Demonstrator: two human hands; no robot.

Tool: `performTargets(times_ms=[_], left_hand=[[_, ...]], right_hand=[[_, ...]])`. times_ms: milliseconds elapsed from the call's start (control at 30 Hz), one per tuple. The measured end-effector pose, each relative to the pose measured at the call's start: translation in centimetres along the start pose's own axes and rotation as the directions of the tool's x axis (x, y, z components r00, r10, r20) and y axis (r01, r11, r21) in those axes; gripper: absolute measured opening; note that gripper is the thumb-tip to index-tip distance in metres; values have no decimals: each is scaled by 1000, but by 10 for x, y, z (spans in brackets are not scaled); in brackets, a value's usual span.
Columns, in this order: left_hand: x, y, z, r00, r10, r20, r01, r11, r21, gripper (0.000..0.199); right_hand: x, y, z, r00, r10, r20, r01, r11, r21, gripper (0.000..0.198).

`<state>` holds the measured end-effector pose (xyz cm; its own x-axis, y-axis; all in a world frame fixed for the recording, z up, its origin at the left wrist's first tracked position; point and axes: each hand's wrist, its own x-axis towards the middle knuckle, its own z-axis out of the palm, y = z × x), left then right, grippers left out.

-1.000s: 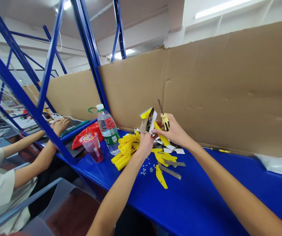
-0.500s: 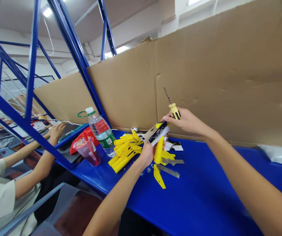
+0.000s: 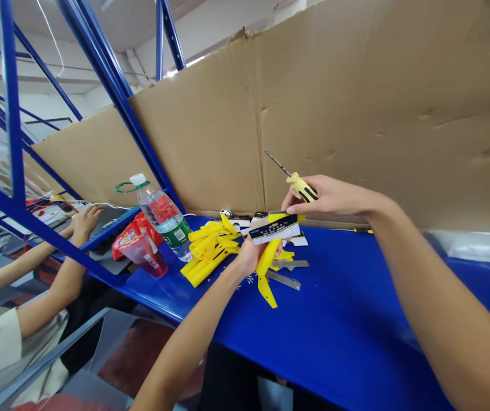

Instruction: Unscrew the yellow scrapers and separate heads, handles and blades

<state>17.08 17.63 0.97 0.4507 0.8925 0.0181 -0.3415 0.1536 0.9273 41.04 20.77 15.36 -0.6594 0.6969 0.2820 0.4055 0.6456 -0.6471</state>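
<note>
My right hand (image 3: 330,194) is closed around a screwdriver (image 3: 302,187) with a yellow and black handle, its shaft slanting up to the left. The thumb and fingertips of that hand also reach a thin yellow edge (image 3: 276,217) at the top of a black-and-white printed card sleeve (image 3: 275,228). My left hand (image 3: 248,254) is closed on a yellow plastic handle (image 3: 269,257) and the sleeve, its fingers partly hidden behind them. Below lie a flat yellow piece (image 3: 268,292), metal strips (image 3: 285,279) and several small screws (image 3: 251,278) on the blue table (image 3: 334,331).
Several yellow handles (image 3: 204,257) are heaped to the left. A water bottle (image 3: 165,220), a pinkish cup (image 3: 148,254) and a red bag (image 3: 130,235) stand beyond them. A blue metal post (image 3: 112,74) and a cardboard wall (image 3: 347,108) border the table. A co-worker's hands (image 3: 86,220) are at far left.
The card sleeve has turned to lie more level. The screwdriver has tilted farther left with my right hand. My view has shifted to the right and a little down.
</note>
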Motion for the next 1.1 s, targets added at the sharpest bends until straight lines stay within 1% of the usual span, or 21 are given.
performTargets(times_ms=[100, 200, 267, 333, 433, 500, 533, 567, 600, 633, 700, 733, 767, 800, 833, 867, 900, 933, 1000, 1067, 1100], left_hand=[[0, -2, -3, 999, -15, 28, 15, 999, 31, 66], [0, -3, -4, 994, -83, 78, 77, 995, 67, 68], [-1, -1, -3, 984, -128, 121, 117, 989, 89, 69], [-3, 2, -2, 974, -157, 165, 136, 982, 130, 68], [-9, 9, 1, 952, -201, 231, 145, 960, 239, 65], [-11, 12, 0, 931, -241, 275, 155, 941, 300, 63], [-12, 12, -1, 921, -264, 286, 169, 933, 317, 61], [-11, 12, -4, 916, -287, 282, 189, 926, 328, 58], [-10, 11, -7, 918, -301, 256, 209, 920, 332, 53], [-8, 9, -11, 929, -304, 211, 225, 917, 329, 47], [-3, 8, -21, 962, -260, 89, 224, 929, 293, 39], [0, 8, -26, 976, -216, 24, 203, 946, 252, 39], [2, 10, -30, 985, -167, -37, 171, 965, 198, 42], [5, 13, -35, 988, -121, -98, 133, 982, 134, 49], [6, 16, -39, 984, -81, -159, 93, 993, 71, 58], [7, 20, -42, 974, -49, -222, 54, 998, 17, 68], [8, 23, -44, 958, -20, -285, 16, 1000, -17, 79], [8, 26, -47, 938, 8, -346, -16, 1000, -20, 88], [7, 31, -50, 887, 75, -456, -54, 997, 59, 94], [7, 32, -50, 837, 156, -524, -71, 981, 179, 88], [7, 33, -50, 818, 205, -538, -93, 969, 229, 84]], right_hand=[[-3, -2, 0, 1000, 22, 13, -22, 1000, 7, 36], [-5, -6, 0, 999, 38, 10, -38, 999, -19, 34], [-7, -9, 0, 999, 38, -18, -39, 999, -36, 30], [-8, -13, -1, 997, 20, -71, -22, 999, -33, 28], [-10, -14, -5, 985, -22, -172, 16, 999, -39, 31], [-11, -12, -7, 961, -37, -273, 25, 999, -45, 35], [-11, -10, -8, 940, -44, -339, 33, 999, -39, 37], [-11, -7, -9, 909, -54, -414, 49, 999, -23, 39], [-10, -5, -11, 864, -69, -499, 77, 997, -6, 41], [-9, -3, -13, 802, -90, -590, 117, 993, 7, 45], [-7, 0, -18, 646, -133, -751, 205, 979, 3, 52], [-7, 1, -21, 563, -149, -813, 241, 971, -11, 55], [-7, 1, -25, 493, -159, -855, 263, 965, -27, 56], [-8, 1, -28, 446, -161, -881, 268, 963, -41, 56], [-8, 1, -30, 420, -155, -894, 259, 965, -46, 55], [-10, 2, -32, 413, -141, -900, 238, 970, -43, 53], [-11, 1, -33, 423, -118, -898, 208, 978, -30, 52], [-12, 1, -32, 448, -89, -890, 168, 986, -14, 50], [-12, 0, -28, 514, -33, -857, 71, 997, 4, 44], [-10, -1, -21, 597, 21, -802, -7, 1000, 22, 37], [-7, -1, -17, 639, 51, -768, -27, 999, 43, 34]])
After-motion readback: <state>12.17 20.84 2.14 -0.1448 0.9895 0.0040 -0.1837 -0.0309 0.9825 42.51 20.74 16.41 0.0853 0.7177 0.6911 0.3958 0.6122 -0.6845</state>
